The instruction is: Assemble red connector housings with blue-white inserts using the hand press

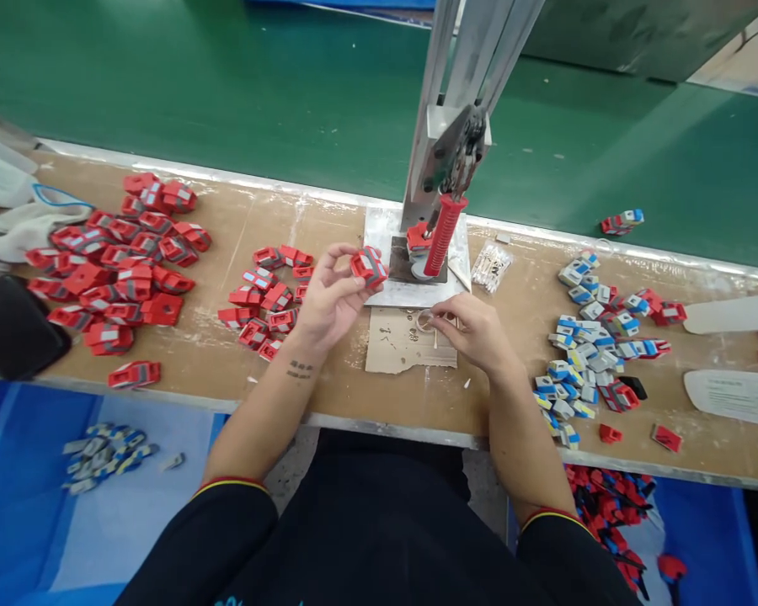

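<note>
My left hand (332, 299) pinches a red and grey plastic toy part (369, 266) between thumb and fingers, just left of the press base. My right hand (471, 330) is closed, its fingertips together over a small round clear dish or ring (424, 321) on a torn cardboard piece (392, 353). What these fingers hold is too small to make out. Dark smears mark the cardboard. A toggle press with a red handle (447, 236) stands beyond both hands, a red part (419, 236) under it. A bag of cotton swabs (491, 265) lies right of the press.
Red and grey parts lie in a large pile (123, 269) and a smaller one (258, 299) on the left. Grey, blue and yellow parts (581, 337) are heaped on the right. Blue bins (13, 488) sit below the bench edge. A green conveyor belt (227, 101) runs behind.
</note>
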`<state>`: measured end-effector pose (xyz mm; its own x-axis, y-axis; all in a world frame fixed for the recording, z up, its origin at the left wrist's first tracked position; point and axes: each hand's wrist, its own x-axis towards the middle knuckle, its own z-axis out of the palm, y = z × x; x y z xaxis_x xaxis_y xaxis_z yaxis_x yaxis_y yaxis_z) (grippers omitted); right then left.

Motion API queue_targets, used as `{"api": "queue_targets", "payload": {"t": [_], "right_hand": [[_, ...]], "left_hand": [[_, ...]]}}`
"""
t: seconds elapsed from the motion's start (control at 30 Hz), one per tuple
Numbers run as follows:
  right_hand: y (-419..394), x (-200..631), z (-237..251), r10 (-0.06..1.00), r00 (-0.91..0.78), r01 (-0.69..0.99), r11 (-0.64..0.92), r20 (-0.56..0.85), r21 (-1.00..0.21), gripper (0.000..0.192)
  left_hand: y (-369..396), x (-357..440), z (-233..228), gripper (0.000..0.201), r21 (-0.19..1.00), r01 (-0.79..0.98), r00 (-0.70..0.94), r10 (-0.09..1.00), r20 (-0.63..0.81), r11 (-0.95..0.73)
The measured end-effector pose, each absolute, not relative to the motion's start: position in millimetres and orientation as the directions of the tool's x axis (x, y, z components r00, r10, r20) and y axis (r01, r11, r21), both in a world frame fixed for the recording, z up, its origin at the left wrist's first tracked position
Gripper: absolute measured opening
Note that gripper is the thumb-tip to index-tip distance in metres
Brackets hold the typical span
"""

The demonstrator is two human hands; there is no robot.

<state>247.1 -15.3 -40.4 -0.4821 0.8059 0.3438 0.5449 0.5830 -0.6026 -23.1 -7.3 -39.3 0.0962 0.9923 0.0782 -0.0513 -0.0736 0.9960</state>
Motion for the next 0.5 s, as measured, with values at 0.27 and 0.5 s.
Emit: {"api": "queue_targets", "payload": {"t": [0.27,0.5], "right_hand": [[-15.2,246.1,-42.7,0.796,-0.487,0.528,0.597,0.361,-0.604,0.01],[-16.1,241.3,-42.6,0.787,-0.51,0.505,0.601,0.348,-0.619,0.01]], "left_hand": [[-19.3,-11.0,-60.0,0.054,0.989,-0.129,0.202,0.979,-0.039,0.066],[-27.5,-7.1,-55.5,0.057,0.958,-0.28,0.179,0.984,-0.008,0.059]]}}
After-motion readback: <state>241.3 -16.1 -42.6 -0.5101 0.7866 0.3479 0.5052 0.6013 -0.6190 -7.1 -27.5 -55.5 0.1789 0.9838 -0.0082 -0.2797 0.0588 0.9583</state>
